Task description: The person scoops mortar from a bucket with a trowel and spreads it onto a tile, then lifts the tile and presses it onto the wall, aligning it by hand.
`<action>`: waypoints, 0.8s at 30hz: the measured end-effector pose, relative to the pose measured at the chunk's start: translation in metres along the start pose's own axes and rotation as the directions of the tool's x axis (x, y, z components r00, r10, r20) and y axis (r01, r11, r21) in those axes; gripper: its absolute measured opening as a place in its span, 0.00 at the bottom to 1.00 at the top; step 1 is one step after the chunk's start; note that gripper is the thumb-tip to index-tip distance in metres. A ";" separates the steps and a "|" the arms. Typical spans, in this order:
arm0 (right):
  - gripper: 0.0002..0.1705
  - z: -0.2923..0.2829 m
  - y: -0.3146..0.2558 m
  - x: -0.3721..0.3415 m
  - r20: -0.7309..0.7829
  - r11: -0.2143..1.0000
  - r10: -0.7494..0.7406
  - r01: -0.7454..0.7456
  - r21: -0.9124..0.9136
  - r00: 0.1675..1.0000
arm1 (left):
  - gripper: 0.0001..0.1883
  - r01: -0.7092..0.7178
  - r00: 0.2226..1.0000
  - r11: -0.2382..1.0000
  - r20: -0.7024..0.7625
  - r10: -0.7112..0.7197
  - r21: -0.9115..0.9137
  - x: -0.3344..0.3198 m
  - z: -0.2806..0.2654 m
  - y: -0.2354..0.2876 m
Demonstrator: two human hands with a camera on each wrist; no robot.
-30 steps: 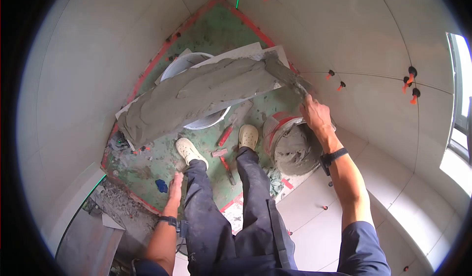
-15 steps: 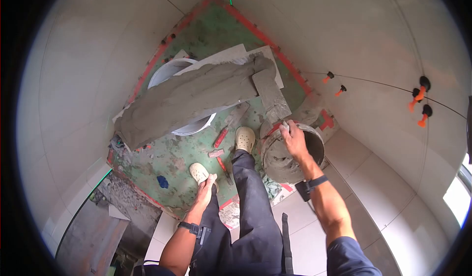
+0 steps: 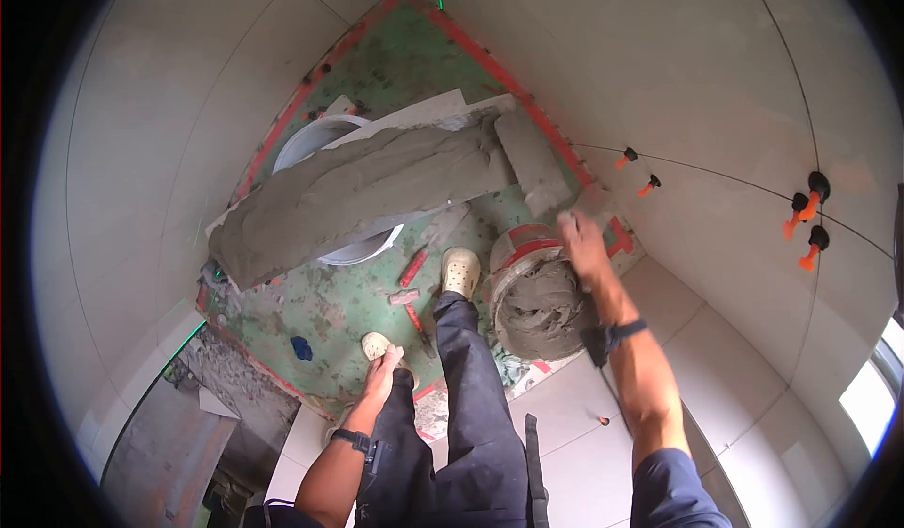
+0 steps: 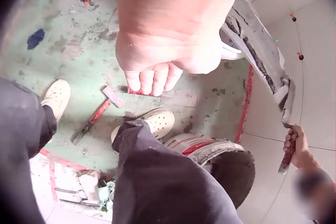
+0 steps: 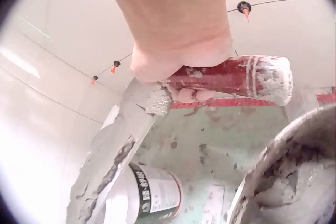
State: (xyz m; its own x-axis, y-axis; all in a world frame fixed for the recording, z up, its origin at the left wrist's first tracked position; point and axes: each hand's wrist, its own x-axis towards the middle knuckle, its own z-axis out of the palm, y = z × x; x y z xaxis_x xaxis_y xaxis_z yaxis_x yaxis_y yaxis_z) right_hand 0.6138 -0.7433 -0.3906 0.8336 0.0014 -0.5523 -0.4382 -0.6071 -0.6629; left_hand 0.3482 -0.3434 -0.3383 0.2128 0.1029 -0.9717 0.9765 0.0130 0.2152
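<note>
A long tile coated with grey mortar (image 3: 358, 189) lies slantwise across a white bucket (image 3: 372, 248). My right hand (image 3: 586, 250) grips the red handle (image 5: 226, 77) of a trowel, whose mortar-smeared blade (image 3: 533, 159) is at the tile's right end; whether it touches there is unclear. Close below that hand stands a bucket of wet mortar (image 3: 541, 310). My left hand (image 3: 379, 379) holds nothing and hangs near my left shoe, its fingers loosely bent in the left wrist view.
A red-handled hammer (image 3: 412, 316), another red-handled tool (image 3: 412, 268) and a blue scrap (image 3: 300, 348) lie on the green floor between the shoes and walls. Orange-tipped clips (image 3: 808, 210) stick out of the right wall. Rubble (image 3: 235, 377) lies at the lower left.
The trowel blade came off the tile's mortar towards the bucket, then rose slightly to the tile's right end. My left hand moved right, over my left shoe.
</note>
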 end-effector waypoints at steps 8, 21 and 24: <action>0.22 -0.024 -0.009 0.015 0.005 0.955 0.252 -0.249 0.161 0.968 | 0.41 -0.089 0.995 0.990 0.041 0.094 -0.112 0.007 0.005 0.010; 0.16 0.038 0.022 -0.034 0.217 0.999 0.025 -0.030 0.022 0.976 | 0.38 0.014 1.000 0.999 0.013 -0.015 0.040 0.032 -0.018 -0.055; 0.18 0.090 -0.023 -0.010 0.240 0.993 0.063 -0.085 0.084 0.969 | 0.39 0.070 0.997 0.997 -0.033 -0.069 0.024 0.038 -0.019 -0.060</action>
State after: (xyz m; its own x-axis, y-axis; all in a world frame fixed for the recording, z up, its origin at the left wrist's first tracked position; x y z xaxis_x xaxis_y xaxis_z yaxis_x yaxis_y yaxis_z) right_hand 0.5852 -0.6575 -0.4152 0.6993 0.1537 -0.6981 -0.5344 -0.5361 -0.6534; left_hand 0.2971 -0.3217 -0.3863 0.1436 0.1344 -0.9805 0.9895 -0.0038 0.1444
